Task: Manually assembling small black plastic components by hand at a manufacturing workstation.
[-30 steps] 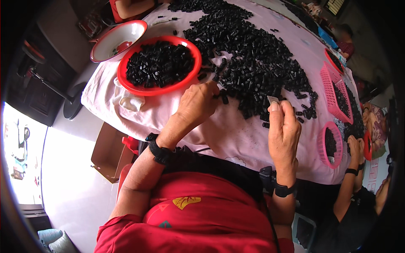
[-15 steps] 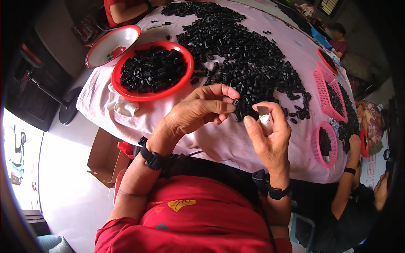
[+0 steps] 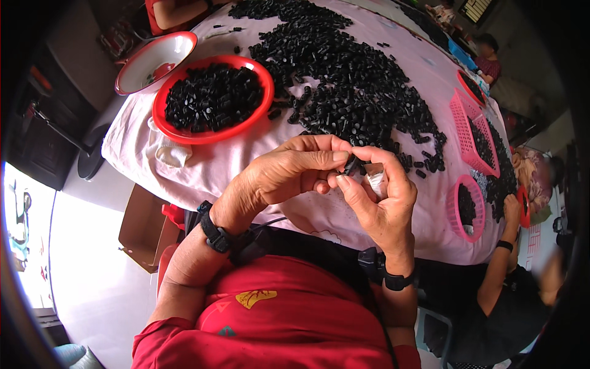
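Note:
My left hand (image 3: 289, 171) pinches a small black plastic part (image 3: 350, 165) between thumb and fingers, over the near edge of the heap. Close beside it, my right hand (image 3: 388, 203) is closed on a small flat blade with a white wrapping (image 3: 377, 181), held against the fingers. The right thumb and index fingertip come up to the same black part; whether they press on it is partly hidden. Behind both hands spreads a large heap of similar small black parts (image 3: 344, 86).
A red basin (image 3: 268, 101) full of black parts stands left, with a white enamel basin (image 3: 132, 72) behind it. Pink baskets (image 3: 458, 126) (image 3: 452, 209) stand right on the pink cloth (image 3: 203, 178). A co-worker's arm (image 3: 501, 264) reaches in at right. A cardboard box (image 3: 138, 227) sits below left.
My hands have come together: the right hand moved in to the left, and its fingertips now meet at the black part. The view has shifted slightly.

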### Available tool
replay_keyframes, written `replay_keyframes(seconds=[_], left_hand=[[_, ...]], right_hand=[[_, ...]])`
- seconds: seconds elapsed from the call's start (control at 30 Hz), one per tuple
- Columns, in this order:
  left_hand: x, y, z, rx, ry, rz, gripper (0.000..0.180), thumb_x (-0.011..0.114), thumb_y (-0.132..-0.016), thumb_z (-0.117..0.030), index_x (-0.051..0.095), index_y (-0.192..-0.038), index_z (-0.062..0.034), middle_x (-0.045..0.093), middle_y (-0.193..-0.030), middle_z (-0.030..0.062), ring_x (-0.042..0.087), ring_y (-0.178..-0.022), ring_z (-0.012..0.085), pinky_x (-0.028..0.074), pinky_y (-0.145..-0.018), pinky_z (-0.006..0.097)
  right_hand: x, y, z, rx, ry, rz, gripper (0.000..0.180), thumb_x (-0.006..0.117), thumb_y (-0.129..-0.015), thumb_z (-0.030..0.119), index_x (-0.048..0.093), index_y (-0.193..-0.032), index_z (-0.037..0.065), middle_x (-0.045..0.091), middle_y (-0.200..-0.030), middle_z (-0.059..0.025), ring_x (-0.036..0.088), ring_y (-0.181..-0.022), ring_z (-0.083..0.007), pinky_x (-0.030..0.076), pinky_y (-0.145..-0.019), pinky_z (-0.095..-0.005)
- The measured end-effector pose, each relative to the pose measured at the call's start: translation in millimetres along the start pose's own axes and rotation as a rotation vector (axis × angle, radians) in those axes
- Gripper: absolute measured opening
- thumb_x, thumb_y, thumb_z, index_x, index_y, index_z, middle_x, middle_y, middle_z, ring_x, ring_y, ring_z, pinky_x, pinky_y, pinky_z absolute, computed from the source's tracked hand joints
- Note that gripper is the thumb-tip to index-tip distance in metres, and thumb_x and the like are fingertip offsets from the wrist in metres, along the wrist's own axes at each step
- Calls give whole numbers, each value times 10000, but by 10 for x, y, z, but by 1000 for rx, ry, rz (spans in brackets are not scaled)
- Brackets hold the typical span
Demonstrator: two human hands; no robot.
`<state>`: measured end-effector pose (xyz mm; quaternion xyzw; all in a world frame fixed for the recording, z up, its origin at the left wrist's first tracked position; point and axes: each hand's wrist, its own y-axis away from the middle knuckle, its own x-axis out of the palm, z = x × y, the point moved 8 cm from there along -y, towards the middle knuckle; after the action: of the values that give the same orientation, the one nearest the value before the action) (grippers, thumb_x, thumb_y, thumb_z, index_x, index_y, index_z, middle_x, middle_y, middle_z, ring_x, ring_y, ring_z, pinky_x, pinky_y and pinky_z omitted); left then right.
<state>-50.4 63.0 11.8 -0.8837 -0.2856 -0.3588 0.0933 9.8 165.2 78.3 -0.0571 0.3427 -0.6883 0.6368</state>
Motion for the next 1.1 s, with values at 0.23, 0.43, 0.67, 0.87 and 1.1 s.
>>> replay_keyframes(seconds=[0.23,0.43,0.67,0.87,1.1], left_hand=[[-11,-38,52,23,-24,67,257,626,-923,-167,587,-1149,-53,643,-1004,29,575,-773,73,457,-632,215],[35,-13,26,15,-3,45,260,625,-927,-185,590,-1141,-40,630,-935,13,572,-749,76,455,-622,212],[19,-31,88,-31,43,19,208,607,-938,-175,593,-1089,-32,651,-883,24,585,-696,87,453,-580,210],[64,-30,153,-92,71,46,175,591,-949,-186,595,-1045,-40,680,-865,58,620,-702,97,472,-591,206],[135,0,189,-128,59,90,161,580,-957,-187,590,-1038,-49,682,-877,69,638,-714,109,484,-599,206]], right_hand=[[35,15,-48,30,-35,6,335,700,-839,52,568,-1141,-8,701,-895,-101,674,-796,-115,525,-712,-236],[15,2,-51,82,-44,47,280,670,-868,65,578,-1121,-13,692,-947,-101,667,-804,-103,523,-712,-235],[-79,12,-64,115,-106,-88,114,618,-913,86,615,-990,1,634,-833,-10,582,-732,-49,467,-641,-207],[-135,53,-213,290,-156,-142,94,609,-926,104,610,-944,12,601,-801,16,480,-669,-31,412,-618,-200],[-116,28,-240,244,-166,-116,91,604,-929,103,600,-928,13,609,-790,3,512,-681,-30,422,-605,-197]])
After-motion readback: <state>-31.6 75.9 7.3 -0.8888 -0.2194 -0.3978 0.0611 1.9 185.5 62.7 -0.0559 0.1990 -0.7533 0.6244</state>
